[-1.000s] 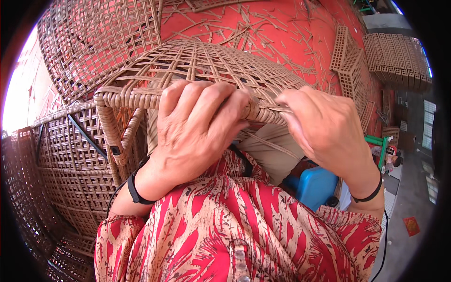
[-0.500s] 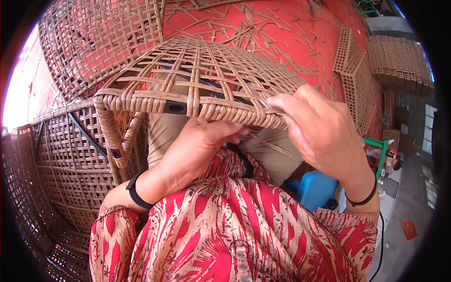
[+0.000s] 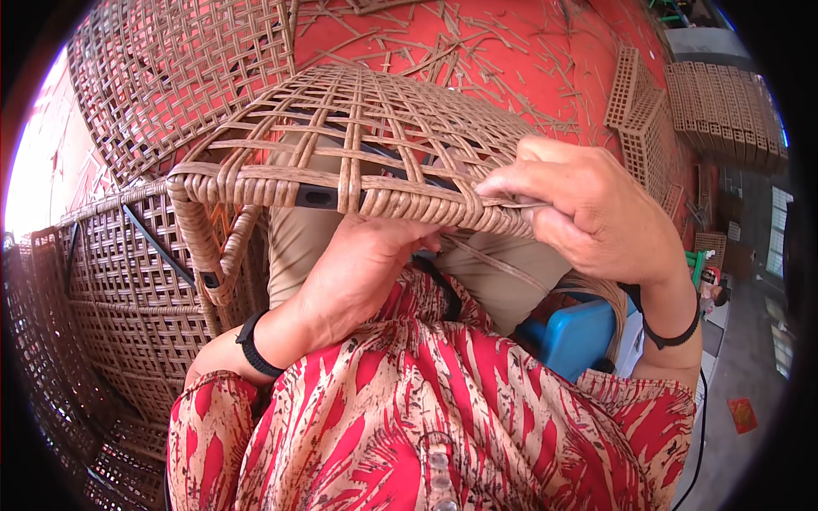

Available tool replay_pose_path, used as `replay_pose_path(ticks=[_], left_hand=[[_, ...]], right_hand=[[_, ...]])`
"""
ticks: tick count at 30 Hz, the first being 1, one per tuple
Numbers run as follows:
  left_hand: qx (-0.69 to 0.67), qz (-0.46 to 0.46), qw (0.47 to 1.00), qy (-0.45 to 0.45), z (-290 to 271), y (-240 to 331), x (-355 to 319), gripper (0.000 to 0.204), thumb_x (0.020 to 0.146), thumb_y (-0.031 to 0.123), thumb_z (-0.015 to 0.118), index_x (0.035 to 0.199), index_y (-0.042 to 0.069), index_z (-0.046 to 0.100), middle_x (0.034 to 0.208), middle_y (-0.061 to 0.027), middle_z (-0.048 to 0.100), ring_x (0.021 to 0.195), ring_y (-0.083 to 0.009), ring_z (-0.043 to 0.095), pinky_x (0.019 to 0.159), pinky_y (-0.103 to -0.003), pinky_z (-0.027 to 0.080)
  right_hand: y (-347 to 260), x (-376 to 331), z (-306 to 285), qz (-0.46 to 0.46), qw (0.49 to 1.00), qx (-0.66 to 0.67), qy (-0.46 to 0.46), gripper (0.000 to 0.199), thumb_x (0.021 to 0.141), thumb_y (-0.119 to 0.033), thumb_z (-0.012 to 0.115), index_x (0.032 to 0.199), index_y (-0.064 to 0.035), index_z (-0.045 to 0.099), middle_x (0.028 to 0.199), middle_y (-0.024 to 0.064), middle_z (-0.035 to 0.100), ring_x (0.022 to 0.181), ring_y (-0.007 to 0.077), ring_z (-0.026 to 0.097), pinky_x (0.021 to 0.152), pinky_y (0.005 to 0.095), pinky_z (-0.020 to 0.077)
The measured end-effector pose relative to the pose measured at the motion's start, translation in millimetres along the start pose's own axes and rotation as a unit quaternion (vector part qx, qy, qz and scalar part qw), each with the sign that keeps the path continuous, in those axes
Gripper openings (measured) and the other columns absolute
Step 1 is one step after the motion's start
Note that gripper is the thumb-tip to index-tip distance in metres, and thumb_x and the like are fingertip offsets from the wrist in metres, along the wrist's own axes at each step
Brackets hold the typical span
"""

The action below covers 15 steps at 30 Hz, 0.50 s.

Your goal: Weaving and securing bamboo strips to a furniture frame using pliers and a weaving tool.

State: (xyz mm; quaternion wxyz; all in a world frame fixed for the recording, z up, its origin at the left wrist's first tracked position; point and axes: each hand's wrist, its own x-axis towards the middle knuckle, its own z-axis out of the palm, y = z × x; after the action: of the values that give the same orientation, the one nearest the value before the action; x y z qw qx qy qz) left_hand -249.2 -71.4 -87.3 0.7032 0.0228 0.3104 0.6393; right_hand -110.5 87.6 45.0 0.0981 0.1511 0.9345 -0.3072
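Note:
A brown woven wicker panel point(image 3: 341, 128) on a dark frame rests over my lap, its near rim wrapped in flat strands. A short bare stretch of black frame point(image 3: 319, 197) with an oval hole shows in that rim. My right hand point(image 3: 592, 209) pinches a wicker strand point(image 3: 517, 203) between thumb and forefinger at the rim's right end. My left hand point(image 3: 375, 255) is just under the rim, thumb along its underside and fingers closed; what they hold is hidden. Loose strands point(image 3: 498, 264) trail below the rim between my hands, over my trousers.
Larger woven wicker pieces stand at the far left point(image 3: 179, 77) and near left point(image 3: 128, 289). Strand offcuts point(image 3: 452, 51) litter the red floor covering point(image 3: 341, 38). A blue plastic stool point(image 3: 579, 341) and hanging strands point(image 3: 615, 307) are at my right. Stacked wicker panels point(image 3: 724, 111) stand far right.
My right hand has shifted slightly right and its wrist outward, still pinching at the rim. More hanging strands show beside the blue stool. My left hand stays under the rim.

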Motion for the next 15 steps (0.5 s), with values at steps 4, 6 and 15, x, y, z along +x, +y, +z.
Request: replay_pose_path(ticks=[4,6,15], left_hand=[[0.029,-0.020,0.999,0.012,7,1,-1,0.017,0.090,0.003,0.063,0.106,0.001,0.066,0.102,-0.0050,0.068,0.089,-0.0134,0.059,0.079,-0.028,0.045],[0.035,-0.025,0.999,0.019,11,-1,0,0.016,0.090,0.003,0.064,0.106,0.002,0.066,0.101,-0.0044,0.068,0.089,-0.0132,0.059,0.079,-0.029,0.045],[0.009,0.029,0.999,-0.024,7,-14,-1,0.023,0.092,0.003,0.062,0.116,0.003,0.061,0.113,-0.0047,0.064,0.100,-0.0151,0.059,0.084,-0.034,0.048]], right_hand=[[10,2,-1,-0.013,0.998,0.058,-0.008,0.025,0.077,-0.002,0.059,0.100,0.0009,0.069,0.085,0.0164,0.063,0.080,0.0357,0.063,0.070,0.0417,0.0501],[9,4,-3,-0.004,0.997,0.069,-0.017,0.025,0.077,-0.002,0.059,0.100,0.0011,0.069,0.086,0.0171,0.064,0.081,0.0355,0.064,0.071,0.0413,0.0507],[15,-6,12,-0.028,0.997,0.070,0.020,0.032,0.077,-0.004,0.059,0.107,0.0024,0.067,0.083,0.0144,0.061,0.076,0.0293,0.060,0.068,0.0380,0.0468]])
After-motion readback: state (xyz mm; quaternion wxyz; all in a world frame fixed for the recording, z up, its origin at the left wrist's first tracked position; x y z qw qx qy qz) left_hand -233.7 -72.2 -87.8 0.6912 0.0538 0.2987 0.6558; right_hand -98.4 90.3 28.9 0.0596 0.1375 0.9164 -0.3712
